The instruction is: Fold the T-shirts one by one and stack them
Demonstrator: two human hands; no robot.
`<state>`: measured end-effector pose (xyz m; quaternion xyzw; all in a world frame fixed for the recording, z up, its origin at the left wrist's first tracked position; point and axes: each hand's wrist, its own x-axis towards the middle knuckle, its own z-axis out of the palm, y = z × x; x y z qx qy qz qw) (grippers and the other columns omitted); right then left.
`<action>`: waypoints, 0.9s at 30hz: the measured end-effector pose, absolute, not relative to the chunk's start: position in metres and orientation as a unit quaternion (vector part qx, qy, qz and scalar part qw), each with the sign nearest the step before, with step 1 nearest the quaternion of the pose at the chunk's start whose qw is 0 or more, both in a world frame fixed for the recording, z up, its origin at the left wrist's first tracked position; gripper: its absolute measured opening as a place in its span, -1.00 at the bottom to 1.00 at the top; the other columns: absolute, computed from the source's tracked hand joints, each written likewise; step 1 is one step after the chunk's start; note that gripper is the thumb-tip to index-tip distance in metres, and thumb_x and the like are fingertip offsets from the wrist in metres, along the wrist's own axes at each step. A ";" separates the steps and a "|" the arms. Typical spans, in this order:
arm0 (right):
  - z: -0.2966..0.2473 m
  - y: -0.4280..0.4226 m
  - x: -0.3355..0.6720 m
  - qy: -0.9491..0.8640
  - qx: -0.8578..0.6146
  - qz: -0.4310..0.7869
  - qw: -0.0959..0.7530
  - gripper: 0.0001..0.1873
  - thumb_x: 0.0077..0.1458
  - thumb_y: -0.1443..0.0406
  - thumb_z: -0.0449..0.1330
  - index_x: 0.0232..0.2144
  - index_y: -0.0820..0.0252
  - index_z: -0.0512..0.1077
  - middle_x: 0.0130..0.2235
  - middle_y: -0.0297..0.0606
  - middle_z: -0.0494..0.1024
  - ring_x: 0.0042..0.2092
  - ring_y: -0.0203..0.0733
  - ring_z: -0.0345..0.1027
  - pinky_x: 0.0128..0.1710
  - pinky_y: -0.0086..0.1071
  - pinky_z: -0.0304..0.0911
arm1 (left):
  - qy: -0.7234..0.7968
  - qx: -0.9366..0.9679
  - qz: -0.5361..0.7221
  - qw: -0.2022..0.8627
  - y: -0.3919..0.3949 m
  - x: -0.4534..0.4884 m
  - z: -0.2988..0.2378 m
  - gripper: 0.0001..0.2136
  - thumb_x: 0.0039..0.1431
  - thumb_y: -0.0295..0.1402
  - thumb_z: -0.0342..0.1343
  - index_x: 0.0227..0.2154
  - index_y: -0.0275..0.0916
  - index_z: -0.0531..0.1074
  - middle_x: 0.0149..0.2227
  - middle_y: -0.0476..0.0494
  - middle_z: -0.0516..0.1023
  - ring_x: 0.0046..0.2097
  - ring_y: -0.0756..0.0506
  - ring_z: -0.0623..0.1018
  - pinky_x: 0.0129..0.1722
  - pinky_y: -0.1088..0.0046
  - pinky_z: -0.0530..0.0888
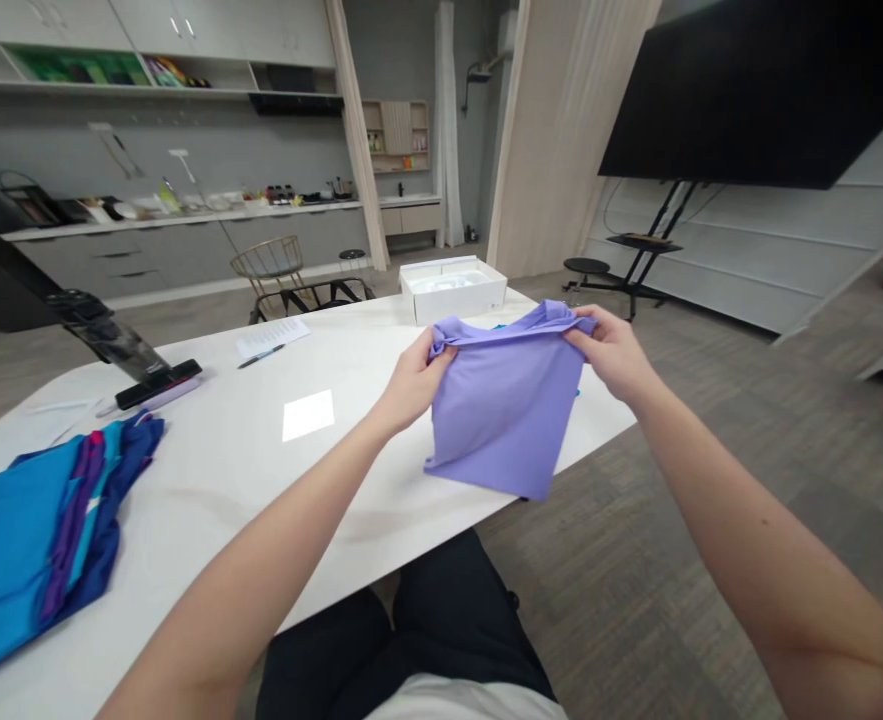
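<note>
A lavender garment (505, 410), perhaps a folded shirt, hangs between my two hands above the table's right end. My left hand (417, 378) pinches its upper left corner, thumb on the near side. The upper right corner is gripped by my right hand (615, 348). Its top edge is bunched and sags a little in the middle, while the lower part hangs fairly flat. Small bits of blue show behind the cloth; what they belong to is hidden.
On the white table (216, 500) lie a stack of blue and purple clothes (43, 530), a white card (308, 415), a pen (261, 356) and a printed sheet (272, 338). An open white box (452, 300) stands behind the garment. A vacuum cleaner head (157, 384) rests at the left.
</note>
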<state>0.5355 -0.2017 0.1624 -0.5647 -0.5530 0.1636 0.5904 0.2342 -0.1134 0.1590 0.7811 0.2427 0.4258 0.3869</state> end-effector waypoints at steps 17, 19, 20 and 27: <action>0.039 -0.077 0.649 -0.521 -0.679 0.099 0.507 -0.73 0.06 0.12 0.21 -0.23 0.13 0.45 -0.21 -0.27 0.56 -0.18 -0.12 0.38 -0.05 -0.25 0.29 | 0.366 0.756 0.327 0.433 -0.018 0.371 0.006 -0.86 0.36 -0.24 0.02 -0.15 -0.13 0.41 -0.20 -0.04 0.61 -0.14 -0.12 0.55 -0.06 0.35 0.46; 0.052 -0.056 0.658 -0.525 -0.660 0.080 0.532 -0.74 0.09 0.13 0.22 -0.20 0.13 0.45 -0.18 -0.27 0.55 -0.14 -0.13 0.39 -0.02 -0.26 0.29 | 0.337 0.760 0.360 0.423 -0.005 0.378 0.029 -0.84 0.37 -0.20 0.02 -0.19 -0.15 0.39 -0.25 -0.03 0.58 -0.18 -0.10 0.53 -0.09 0.38 0.45; 0.058 -0.042 0.664 -0.522 -0.654 0.069 0.544 -0.73 0.11 0.13 0.22 -0.18 0.13 0.44 -0.17 -0.27 0.55 -0.13 -0.14 0.39 -0.01 -0.26 0.29 | 0.326 0.749 0.395 0.421 0.007 0.383 0.039 -0.83 0.38 -0.21 0.00 -0.17 -0.16 0.40 -0.21 -0.05 0.58 -0.15 -0.09 0.53 -0.07 0.39 0.44; 0.018 0.061 0.683 -0.480 -0.738 0.087 0.466 -0.63 0.20 0.16 0.17 0.00 0.20 0.43 -0.07 -0.16 0.57 -0.05 -0.07 0.41 0.07 -0.15 0.31 | 0.480 0.662 0.381 0.430 0.131 0.423 0.013 -0.71 0.32 -0.30 0.08 0.03 -0.29 0.41 -0.08 -0.25 0.60 -0.04 -0.16 0.58 0.03 0.30 0.47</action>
